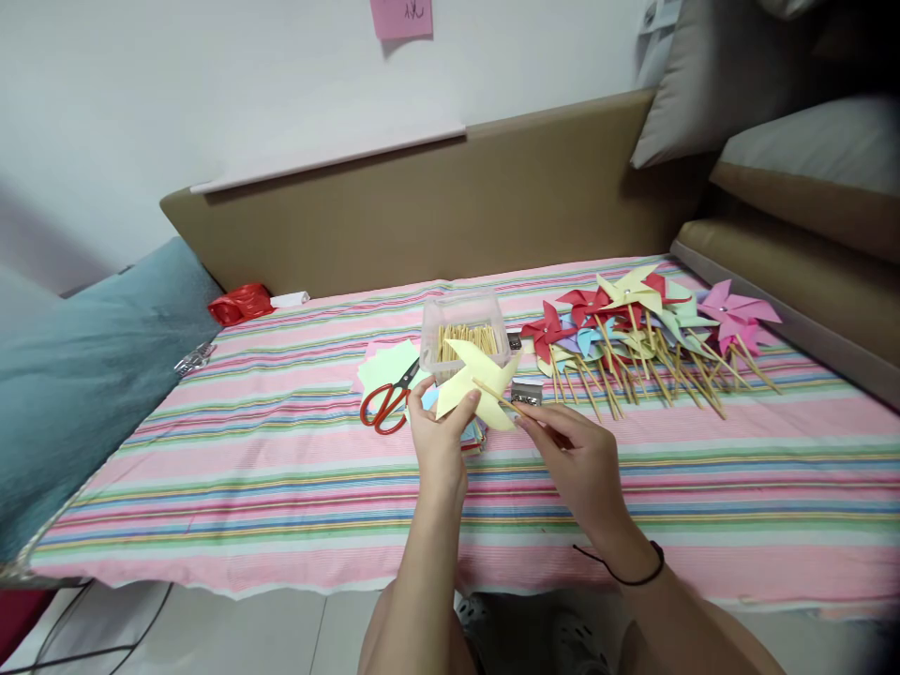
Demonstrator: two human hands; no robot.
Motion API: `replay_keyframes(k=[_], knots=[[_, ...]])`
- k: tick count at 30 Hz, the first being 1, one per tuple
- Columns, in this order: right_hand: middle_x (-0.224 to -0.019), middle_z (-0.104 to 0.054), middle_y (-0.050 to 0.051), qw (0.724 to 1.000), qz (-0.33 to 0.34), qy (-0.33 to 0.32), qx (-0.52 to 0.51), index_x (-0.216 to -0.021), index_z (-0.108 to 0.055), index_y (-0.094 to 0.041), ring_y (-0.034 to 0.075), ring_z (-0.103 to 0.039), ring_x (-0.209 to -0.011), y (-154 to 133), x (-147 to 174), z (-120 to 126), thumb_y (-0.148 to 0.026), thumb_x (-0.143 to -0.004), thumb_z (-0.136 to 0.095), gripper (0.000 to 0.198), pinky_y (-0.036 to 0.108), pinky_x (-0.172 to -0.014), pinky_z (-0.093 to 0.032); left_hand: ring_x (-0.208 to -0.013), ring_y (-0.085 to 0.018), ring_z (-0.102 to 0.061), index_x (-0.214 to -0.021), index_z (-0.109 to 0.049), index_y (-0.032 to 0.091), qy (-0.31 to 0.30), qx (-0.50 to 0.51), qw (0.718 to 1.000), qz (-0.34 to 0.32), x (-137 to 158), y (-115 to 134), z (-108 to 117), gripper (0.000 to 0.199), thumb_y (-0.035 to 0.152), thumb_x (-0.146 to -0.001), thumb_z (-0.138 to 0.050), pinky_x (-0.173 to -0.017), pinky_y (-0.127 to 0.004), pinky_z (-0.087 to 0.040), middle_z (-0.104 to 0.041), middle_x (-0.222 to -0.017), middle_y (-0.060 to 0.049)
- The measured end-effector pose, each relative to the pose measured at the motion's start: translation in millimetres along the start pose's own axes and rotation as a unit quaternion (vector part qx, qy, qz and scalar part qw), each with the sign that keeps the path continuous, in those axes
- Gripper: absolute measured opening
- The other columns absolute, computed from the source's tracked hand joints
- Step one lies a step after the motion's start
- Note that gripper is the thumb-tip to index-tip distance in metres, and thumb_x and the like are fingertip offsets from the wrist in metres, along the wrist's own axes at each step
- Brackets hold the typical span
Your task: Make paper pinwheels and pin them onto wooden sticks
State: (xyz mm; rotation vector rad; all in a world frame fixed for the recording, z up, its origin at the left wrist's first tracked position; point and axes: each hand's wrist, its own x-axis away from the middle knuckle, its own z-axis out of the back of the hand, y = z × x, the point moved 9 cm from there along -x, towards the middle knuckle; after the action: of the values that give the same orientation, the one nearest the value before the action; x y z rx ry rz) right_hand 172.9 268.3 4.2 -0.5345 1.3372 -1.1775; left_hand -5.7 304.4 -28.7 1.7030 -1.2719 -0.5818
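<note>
My left hand (442, 433) grips a pale yellow paper pinwheel (496, 375) by one blade, thumb on the near side. In my right hand (573, 455) is a thin wooden stick (498, 397), pinched near its lower end, its tip touching the middle of the pinwheel. Just behind stands a clear plastic box (464, 305) with many wooden sticks (468, 335) in it. Red-handled scissors (386, 403) lie left of my left hand, on pale green paper squares (390, 364). Below the pinwheel, a stack of coloured paper (473, 437) is partly hidden.
Finished pinwheels (629, 319) on sticks are heaped at the right. Small boxes of metal pieces (526, 394) sit near the clear box. A red plastic bag (241, 305) lies at the back left on the striped cloth (267, 497). A brown backboard (394, 211) rises behind.
</note>
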Motion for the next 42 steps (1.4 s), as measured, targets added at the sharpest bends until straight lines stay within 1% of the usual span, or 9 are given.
replay_keyframes(k=[4, 10, 16, 21, 27, 31, 35, 38, 42], knots=[[-0.086, -0.071, 0.006, 1.000, -0.009, -0.017, 0.002, -0.097, -0.074, -0.017, 0.014, -0.060, -0.066, 2.8, -0.2, -1.1, -0.023, -0.086, -0.060, 0.018, 0.027, -0.057, -0.047, -0.074, -0.018, -0.070, -0.116, -0.040, 0.019, -0.008, -0.033, 0.999, -0.038, -2.9, 7.9, 1.3, 0.073, 0.023, -0.057, -0.083, -0.071, -0.029, -0.052, -0.072, -0.083, -0.007], [-0.079, -0.069, 0.005, 0.995, -0.066, -0.064, 0.027, -0.109, -0.069, -0.017, 0.014, -0.055, -0.057, 17.6, 0.6, -8.4, -0.031, -0.084, -0.061, 0.029, 0.027, -0.052, -0.047, -0.065, -0.014, -0.068, -0.110, -0.042, 0.020, 0.015, -0.087, 0.991, -0.097, -5.2, 24.7, 7.9, 0.063, 0.025, -0.061, -0.080, -0.064, -0.023, -0.048, -0.068, -0.070, 0.000], [-0.072, -0.072, 0.004, 0.988, -0.099, -0.109, 0.050, -0.093, -0.068, -0.019, 0.018, -0.065, -0.064, 27.9, 3.4, -11.6, -0.031, -0.080, -0.064, 0.018, 0.028, -0.057, -0.052, -0.061, -0.011, -0.064, -0.103, -0.041, 0.020, 0.076, -0.111, 0.981, -0.137, -15.0, 39.4, 29.1, 0.057, 0.023, -0.061, -0.080, -0.062, -0.021, -0.047, -0.063, -0.065, 0.004], [-0.075, -0.074, 0.003, 0.985, -0.084, -0.142, 0.053, -0.078, -0.070, -0.021, 0.019, -0.067, -0.066, 26.6, 3.9, -12.9, -0.030, -0.082, -0.061, 0.014, 0.030, -0.062, -0.052, -0.061, -0.009, -0.062, -0.102, -0.043, 0.019, 0.085, -0.133, 0.980, -0.122, -22.7, 38.1, 36.9, 0.060, 0.026, -0.057, -0.082, -0.062, -0.022, -0.048, -0.063, -0.078, 0.001], [-0.076, -0.074, 0.003, 0.984, -0.087, -0.146, 0.058, -0.078, -0.072, -0.021, 0.020, -0.068, -0.068, 35.2, 2.4, -8.2, -0.029, -0.082, -0.061, 0.015, 0.032, -0.062, -0.052, -0.072, -0.009, -0.063, -0.099, -0.047, 0.019, 0.097, -0.156, 0.980, -0.077, -29.5, 31.9, 44.0, 0.057, 0.027, -0.056, -0.084, -0.064, -0.023, -0.048, -0.062, -0.104, -0.007], [-0.076, -0.074, 0.005, 0.982, -0.108, -0.153, 0.039, -0.080, -0.073, -0.020, 0.021, -0.068, -0.068, 41.7, 1.4, -3.8, -0.032, -0.082, -0.060, 0.018, 0.033, -0.062, -0.052, -0.078, -0.013, -0.064, -0.094, -0.051, 0.018, 0.079, -0.142, 0.986, -0.039, -33.4, 24.2, 44.5, 0.054, 0.028, -0.053, -0.084, -0.062, -0.023, -0.048, -0.063, -0.103, -0.008], [-0.076, -0.074, 0.006, 0.982, -0.120, -0.147, 0.013, -0.081, -0.073, -0.019, 0.021, -0.068, -0.071, 45.9, -0.8, 2.3, -0.036, -0.082, -0.060, 0.022, 0.033, -0.065, -0.054, -0.063, -0.010, -0.061, -0.094, -0.051, 0.018, 0.043, -0.125, 0.991, -0.011, -32.4, 20.9, 36.9, 0.052, 0.036, -0.056, -0.082, -0.054, -0.022, -0.047, -0.064, -0.100, -0.007], [-0.075, -0.073, 0.006, 0.981, -0.128, -0.143, -0.012, -0.079, -0.072, -0.019, 0.020, -0.066, -0.068, 51.3, -2.4, 4.8, -0.041, -0.083, -0.060, 0.025, 0.032, -0.064, -0.054, -0.051, -0.005, -0.054, -0.095, -0.051, 0.019, 0.038, -0.125, 0.991, -0.023, -30.1, 27.5, 33.9, 0.045, 0.046, -0.067, -0.072, -0.047, -0.020, -0.042, -0.064, -0.103, -0.007], [-0.072, -0.072, 0.008, 0.974, -0.163, -0.149, -0.054, -0.078, -0.071, -0.017, 0.017, -0.063, -0.063, 62.9, -2.1, 3.3, -0.047, -0.080, -0.062, 0.032, 0.031, -0.061, -0.054, -0.050, -0.004, -0.048, -0.096, -0.055, 0.020, 0.015, -0.149, 0.986, -0.076, -27.5, 40.8, 27.5, 0.037, 0.047, -0.073, -0.066, -0.045, -0.018, -0.036, -0.065, -0.104, -0.007]])
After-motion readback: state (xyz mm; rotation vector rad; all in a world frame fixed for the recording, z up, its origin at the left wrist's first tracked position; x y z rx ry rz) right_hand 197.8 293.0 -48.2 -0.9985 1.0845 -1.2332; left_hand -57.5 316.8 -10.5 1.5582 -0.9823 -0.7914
